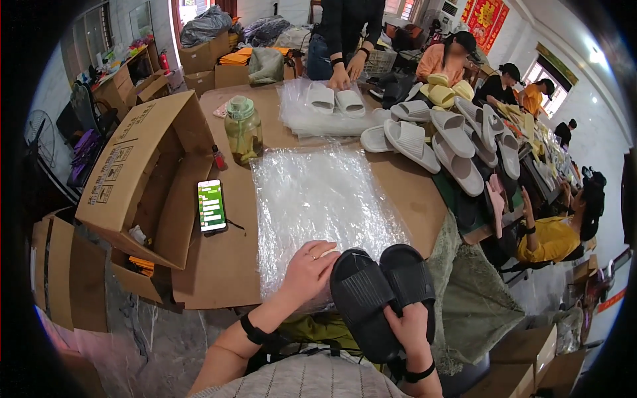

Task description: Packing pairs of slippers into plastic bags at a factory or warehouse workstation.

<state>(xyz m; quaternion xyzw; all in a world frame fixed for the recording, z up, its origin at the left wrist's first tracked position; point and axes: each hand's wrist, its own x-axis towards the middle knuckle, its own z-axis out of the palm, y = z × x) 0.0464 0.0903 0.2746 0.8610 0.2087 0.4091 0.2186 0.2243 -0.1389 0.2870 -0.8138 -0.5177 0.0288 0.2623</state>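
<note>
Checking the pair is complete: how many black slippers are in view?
2: both black slippers lie side by side in the right hand, beside the left hand on the plastic bags. None seems hidden.

Light: we see bright, even daylight from windows point(549, 79) far beyond our right hand point(411, 326).
Glare: the clear crinkled plastic bag stack point(318, 199) just beyond our left hand point(306, 270) shines white.
Shadows: soft and faint.
Distortion: straight edges bend outward; black corners.
Focus: sharp near our hands, softer far off.
</note>
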